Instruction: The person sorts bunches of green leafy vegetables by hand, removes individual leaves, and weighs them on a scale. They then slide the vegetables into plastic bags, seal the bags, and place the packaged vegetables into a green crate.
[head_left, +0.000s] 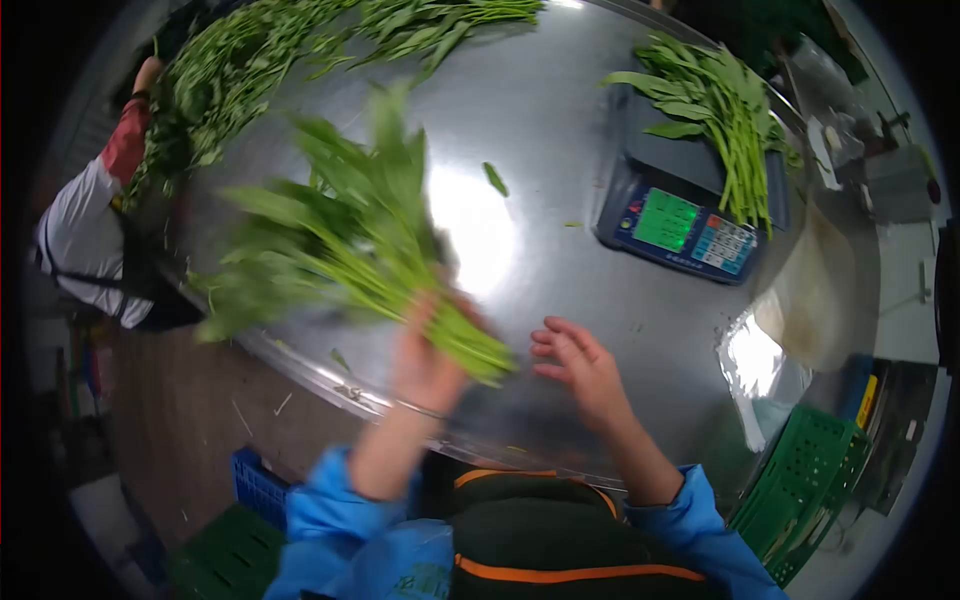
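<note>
My left hand (430, 350) is wrapped round the stems of a bunch of water spinach (370, 240), its long green leaves fanned out to the upper left and blurred by motion. The cut stem ends point right, towards my right hand (580, 370). That hand hangs over the metal table (560, 270) with loosely bent fingers and nothing in them, a short gap away from the stems. Another bunch of water spinach (735, 130) lies on a digital scale (675, 230) with a lit green display, at the upper right.
A long heap of greens (240, 70) lies along the far left edge, where another person's arm (130, 130) reaches in. Loose leaves (495, 179) dot the table. Clear plastic bags (760, 360) lie at the right, above a green crate (800, 490). A blue crate (262, 490) stands lower left.
</note>
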